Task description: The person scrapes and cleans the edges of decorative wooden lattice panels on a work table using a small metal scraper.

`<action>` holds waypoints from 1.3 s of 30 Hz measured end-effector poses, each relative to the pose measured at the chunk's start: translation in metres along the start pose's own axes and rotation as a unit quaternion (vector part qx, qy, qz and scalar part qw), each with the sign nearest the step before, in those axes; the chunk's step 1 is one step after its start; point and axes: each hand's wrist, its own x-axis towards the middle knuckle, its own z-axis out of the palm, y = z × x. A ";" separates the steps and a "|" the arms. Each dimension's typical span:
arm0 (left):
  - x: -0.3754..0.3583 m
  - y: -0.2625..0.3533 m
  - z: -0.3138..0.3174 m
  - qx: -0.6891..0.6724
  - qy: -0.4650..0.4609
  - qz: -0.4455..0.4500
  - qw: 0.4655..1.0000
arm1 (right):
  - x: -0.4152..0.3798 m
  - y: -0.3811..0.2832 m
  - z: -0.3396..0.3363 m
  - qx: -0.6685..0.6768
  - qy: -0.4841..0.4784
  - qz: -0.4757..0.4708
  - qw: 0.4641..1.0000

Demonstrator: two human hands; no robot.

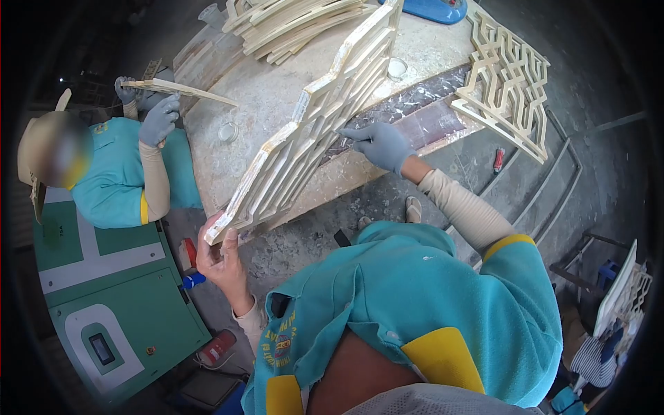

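A pale wooden lattice panel (304,117) stands tilted on edge over the worktable, with white filler-like patches along its thick border. My left hand (225,266), ungloved, grips the panel's lower left corner between thumb and fingers. On the panel's right side is my right hand (384,146) in a grey glove. Its index finger stretches out to the lattice bars, while the other fingers are partly curled; I see nothing held in it. Whether that fingertip presses on the wood or hovers just off it is hard to make out.
The worktable (207,149) bears stacked curved wooden strips (297,28), a small round lid (397,68) and a blue tray (436,8). Another lattice panel (508,83) leans at the right. A gloved co-worker (114,162) holds a wooden piece at left, near a green machine (117,297).
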 end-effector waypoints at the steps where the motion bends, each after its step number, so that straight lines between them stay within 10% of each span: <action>1: 0.001 -0.002 0.000 -0.002 0.000 0.001 1.000 | 0.007 0.009 0.001 0.032 0.029 -0.007 0.999; 12: 0.007 0.012 0.007 0.009 0.006 0.047 0.999 | -0.041 0.001 -0.016 0.075 -0.022 -0.061 0.995; 23: -0.014 0.025 0.010 0.055 -0.022 0.075 0.995 | -0.035 -0.038 -0.014 0.002 0.222 -0.054 0.973; 39: -0.022 0.031 0.011 0.073 -0.018 0.077 0.994 | -0.049 -0.045 -0.056 -0.010 0.088 -0.073 0.993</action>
